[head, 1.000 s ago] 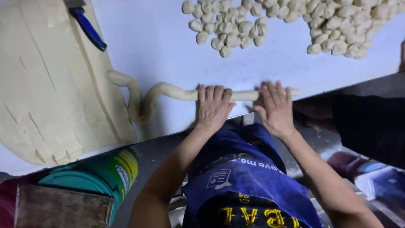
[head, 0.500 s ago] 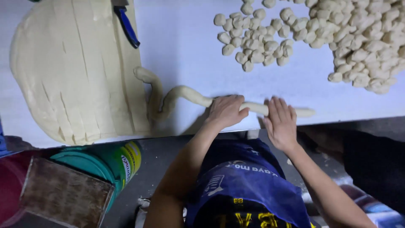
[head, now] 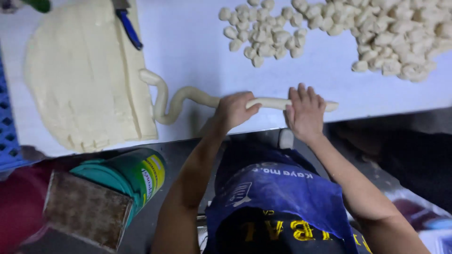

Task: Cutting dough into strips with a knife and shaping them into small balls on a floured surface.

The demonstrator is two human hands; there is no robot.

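Head view: both hands are working 1 long dough rope (head: 207, 99) lying along the near edge of the white table (head: 188, 37). The left hand (head: 234, 110) is curling its fingers around the rope, and the right hand (head: 305, 113) is pressing flat on top, fingers spread. The rope's far end is snaking over to the big dough slab (head: 80, 80) (a blue-handled knife (head: 128, 28) is resting on it). Cut dough pieces (head: 339, 28) are piling up beyond.

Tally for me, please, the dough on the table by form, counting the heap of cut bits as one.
Slab: 1
Rope: 1
Heap of cut bits: 1
Total: 3
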